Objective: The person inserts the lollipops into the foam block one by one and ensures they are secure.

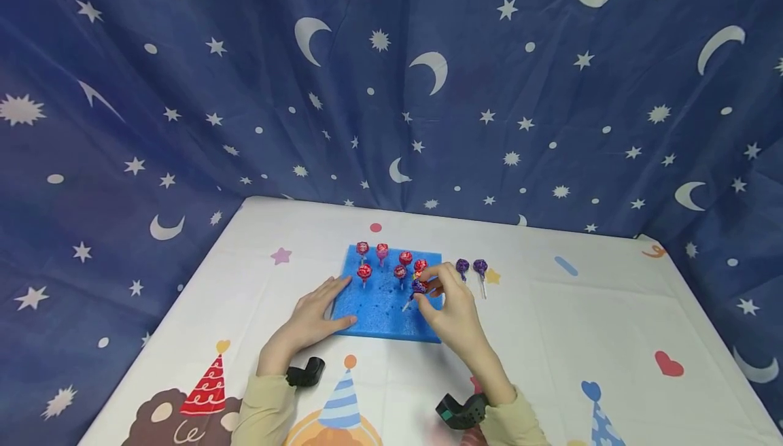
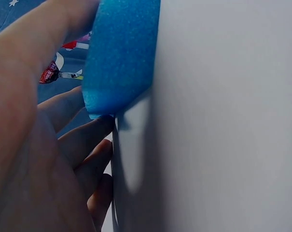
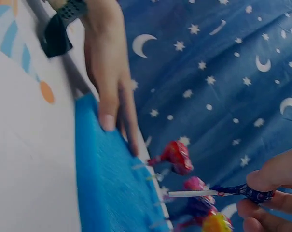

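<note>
A blue foam block (image 1: 384, 306) lies flat on the table and several red-wrapped lollipops (image 1: 364, 271) stand in its holes. My left hand (image 1: 318, 313) rests flat against the block's left edge (image 2: 118, 58), thumb on its front corner. My right hand (image 1: 442, 293) pinches a purple-wrapped lollipop (image 1: 419, 287) by its head, the white stick (image 3: 189, 194) pointing down at the foam (image 3: 104, 179) just above the surface. Two more purple lollipops (image 1: 471, 268) lie on the table to the right of the block.
The table (image 1: 587, 323) wears a white party-print cloth. A dark blue moon-and-star curtain (image 1: 391, 79) hangs close behind and at both sides. Black wrist-camera straps (image 1: 461, 410) sit on both forearms.
</note>
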Demonstrator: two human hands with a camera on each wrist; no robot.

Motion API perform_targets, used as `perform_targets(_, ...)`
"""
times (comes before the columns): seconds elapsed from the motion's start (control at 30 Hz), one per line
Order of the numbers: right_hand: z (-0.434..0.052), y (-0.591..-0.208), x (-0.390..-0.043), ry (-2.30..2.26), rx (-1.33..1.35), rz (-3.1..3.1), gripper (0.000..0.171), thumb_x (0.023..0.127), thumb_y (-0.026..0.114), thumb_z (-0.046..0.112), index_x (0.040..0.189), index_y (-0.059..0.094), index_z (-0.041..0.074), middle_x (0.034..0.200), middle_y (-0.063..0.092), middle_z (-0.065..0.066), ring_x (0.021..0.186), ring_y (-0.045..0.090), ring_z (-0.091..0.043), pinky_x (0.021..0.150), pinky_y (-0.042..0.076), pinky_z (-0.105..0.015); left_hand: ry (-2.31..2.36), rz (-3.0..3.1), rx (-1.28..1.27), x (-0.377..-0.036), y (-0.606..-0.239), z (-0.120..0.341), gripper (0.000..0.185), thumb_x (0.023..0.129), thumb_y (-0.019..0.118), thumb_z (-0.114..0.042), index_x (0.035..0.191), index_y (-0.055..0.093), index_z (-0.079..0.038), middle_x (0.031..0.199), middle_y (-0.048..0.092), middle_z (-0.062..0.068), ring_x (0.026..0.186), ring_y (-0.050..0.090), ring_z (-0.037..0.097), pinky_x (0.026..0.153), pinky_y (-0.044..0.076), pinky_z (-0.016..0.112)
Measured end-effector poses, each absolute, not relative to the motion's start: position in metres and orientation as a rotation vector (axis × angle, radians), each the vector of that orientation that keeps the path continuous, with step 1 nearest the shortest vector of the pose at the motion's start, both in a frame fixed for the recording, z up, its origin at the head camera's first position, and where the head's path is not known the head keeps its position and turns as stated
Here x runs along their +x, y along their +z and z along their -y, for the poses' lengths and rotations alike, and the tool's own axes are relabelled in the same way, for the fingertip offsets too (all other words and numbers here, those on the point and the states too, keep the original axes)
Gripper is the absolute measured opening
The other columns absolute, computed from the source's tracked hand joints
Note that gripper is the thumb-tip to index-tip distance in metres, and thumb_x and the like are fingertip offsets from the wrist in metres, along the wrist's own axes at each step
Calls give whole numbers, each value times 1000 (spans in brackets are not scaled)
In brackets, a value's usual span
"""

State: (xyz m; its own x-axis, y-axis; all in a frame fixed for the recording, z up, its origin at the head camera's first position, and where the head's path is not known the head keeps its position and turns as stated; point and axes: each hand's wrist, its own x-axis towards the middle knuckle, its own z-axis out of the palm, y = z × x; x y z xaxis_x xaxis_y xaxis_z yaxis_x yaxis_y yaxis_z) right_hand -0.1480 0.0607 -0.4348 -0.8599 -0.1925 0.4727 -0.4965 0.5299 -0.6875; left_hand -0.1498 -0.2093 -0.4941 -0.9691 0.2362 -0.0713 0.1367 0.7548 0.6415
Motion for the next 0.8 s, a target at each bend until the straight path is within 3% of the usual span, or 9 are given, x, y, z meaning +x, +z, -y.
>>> perform_targets(0.8,-9,-452,-153,1278,722,2364,28,79,73,-1,100,57,8,97,57,-3,80,61,-14,69,55,-25,1012,-2804,288,-150,-491,208,79,85,68,-46,151,33,-18,157,33,12,148,21,35,113,16,67)
